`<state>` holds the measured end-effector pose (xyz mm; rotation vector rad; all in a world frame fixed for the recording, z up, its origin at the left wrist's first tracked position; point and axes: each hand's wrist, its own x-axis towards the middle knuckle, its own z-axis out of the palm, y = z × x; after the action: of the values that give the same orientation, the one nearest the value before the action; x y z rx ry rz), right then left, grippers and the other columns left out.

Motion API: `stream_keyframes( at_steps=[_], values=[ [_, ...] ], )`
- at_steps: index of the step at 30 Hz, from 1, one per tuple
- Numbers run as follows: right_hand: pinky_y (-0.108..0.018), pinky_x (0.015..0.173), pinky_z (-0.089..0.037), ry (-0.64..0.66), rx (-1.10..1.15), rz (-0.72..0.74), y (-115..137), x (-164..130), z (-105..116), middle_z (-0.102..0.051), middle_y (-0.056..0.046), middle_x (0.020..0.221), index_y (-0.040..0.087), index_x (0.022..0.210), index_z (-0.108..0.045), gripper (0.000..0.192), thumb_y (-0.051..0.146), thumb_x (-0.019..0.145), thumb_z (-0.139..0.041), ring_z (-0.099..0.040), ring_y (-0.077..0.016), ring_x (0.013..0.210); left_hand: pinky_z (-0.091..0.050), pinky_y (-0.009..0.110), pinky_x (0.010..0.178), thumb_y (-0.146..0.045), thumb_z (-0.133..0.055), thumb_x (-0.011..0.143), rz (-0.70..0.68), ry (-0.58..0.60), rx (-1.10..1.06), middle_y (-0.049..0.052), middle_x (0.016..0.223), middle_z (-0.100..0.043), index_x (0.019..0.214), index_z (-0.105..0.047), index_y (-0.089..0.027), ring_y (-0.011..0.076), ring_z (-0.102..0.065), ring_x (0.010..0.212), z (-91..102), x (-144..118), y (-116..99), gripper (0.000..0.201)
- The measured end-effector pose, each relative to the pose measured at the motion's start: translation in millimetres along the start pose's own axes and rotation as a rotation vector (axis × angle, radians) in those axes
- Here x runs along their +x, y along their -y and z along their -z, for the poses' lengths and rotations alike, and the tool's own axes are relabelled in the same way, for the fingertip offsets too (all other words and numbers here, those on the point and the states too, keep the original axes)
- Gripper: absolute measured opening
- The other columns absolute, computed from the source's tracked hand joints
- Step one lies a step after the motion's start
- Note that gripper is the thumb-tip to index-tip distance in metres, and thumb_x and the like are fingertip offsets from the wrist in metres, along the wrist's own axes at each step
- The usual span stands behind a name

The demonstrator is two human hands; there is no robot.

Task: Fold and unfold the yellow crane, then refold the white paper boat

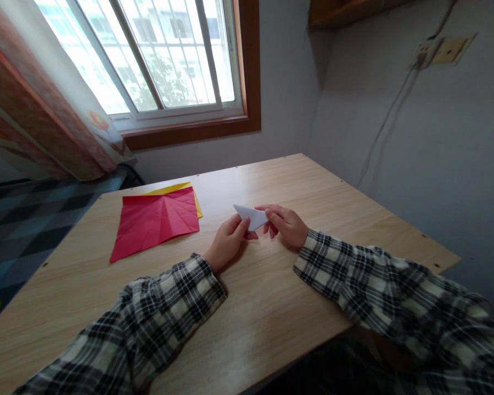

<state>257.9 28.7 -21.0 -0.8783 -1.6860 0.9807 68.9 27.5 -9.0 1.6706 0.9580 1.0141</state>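
Observation:
A small piece of folded white paper point(252, 217) with a pointed upper left corner is held between my two hands over the middle of the table. My left hand point(229, 239) pinches its lower left part, thumb on top and fingers underneath. At the paper's right end, my right hand point(286, 224) grips the edge between thumb and fingers. Parts of the fingers are hidden behind the paper. Left of my hands lies a creased red sheet of paper point(160, 222), with a yellow sheet point(199, 208) partly showing beneath it.
The light wooden table point(271, 307) reaches toward the wall below a barred window point(164, 60). A patterned curtain point(37, 109) hangs at the left, above a dark checked surface point(33, 219). On the right wall, a cord point(389, 115) runs down from a socket point(424, 54).

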Motion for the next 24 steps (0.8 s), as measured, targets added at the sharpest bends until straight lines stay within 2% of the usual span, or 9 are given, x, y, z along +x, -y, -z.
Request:
stream_keyframes(
  at_steps=[4, 9, 14, 18, 24],
  values=[
    [-0.022, 0.05, -0.044, -0.003, -0.094, 0.017, 2.5, 0.6, 1.3, -0.061, 0.001, 0.059, 0.015, 0.088, -0.066, 0.039, 0.047, 0.097, -0.047, -0.055, -0.0096, 0.049, -0.048, 0.028, 0.067, -0.044, -0.048, 0.094, -0.025, 0.0, 0.055, 0.002, 0.072, -0.064, 0.087, -0.058, -0.016, 0.0151, -0.059, 0.067, 1.0, 0.1, 5.2, 0.031],
    [-0.023, 0.052, -0.045, -0.016, -0.167, 0.034, 5.3, 0.5, 2.0, -0.061, 0.002, 0.055, 0.016, 0.087, -0.065, 0.033, 0.043, 0.096, -0.049, -0.056, -0.0101, 0.047, -0.048, 0.028, 0.065, -0.044, -0.045, 0.096, -0.016, 0.004, 0.057, 0.003, 0.073, -0.064, 0.088, -0.057, -0.016, 0.015, -0.059, 0.067, 0.9, 0.1, 4.7, 0.031],
    [-0.023, 0.05, -0.044, -0.024, -0.212, 0.05, 6.5, 0.5, 2.5, -0.061, 0.003, 0.057, 0.016, 0.088, -0.065, 0.031, 0.041, 0.097, -0.049, -0.056, -0.01, 0.046, -0.048, 0.026, 0.063, -0.039, -0.063, 0.086, -0.024, 0.087, 0.008, 0.003, 0.08, -0.065, 0.098, -0.056, -0.016, 0.0144, -0.06, 0.069, 0.4, 1.0, 2.6, 0.027],
    [-0.023, 0.05, -0.044, -0.018, -0.225, 0.05, 8.5, 0.2, 2.6, -0.061, 0.002, 0.057, 0.016, 0.086, -0.064, 0.032, 0.042, 0.097, -0.048, -0.056, -0.01, 0.047, -0.048, 0.026, 0.063, -0.038, -0.063, 0.086, -0.036, 0.088, -0.007, 0.003, 0.08, -0.065, 0.098, -0.055, -0.016, 0.0139, -0.06, 0.069, 0.2, 1.1, 4.2, 0.027],
    [-0.024, 0.053, -0.042, -0.091, -0.222, 0.016, 9.0, 0.1, 3.8, -0.057, 0.002, 0.052, 0.018, 0.066, -0.058, 0.048, 0.053, 0.096, -0.047, -0.054, -0.0103, 0.048, -0.048, 0.026, 0.063, -0.039, -0.06, 0.088, -0.025, 0.066, -0.023, 0.004, 0.079, -0.067, 0.099, -0.056, -0.015, 0.0139, -0.06, 0.067, -0.3, 0.2, 3.9, 0.027]
  ],
)
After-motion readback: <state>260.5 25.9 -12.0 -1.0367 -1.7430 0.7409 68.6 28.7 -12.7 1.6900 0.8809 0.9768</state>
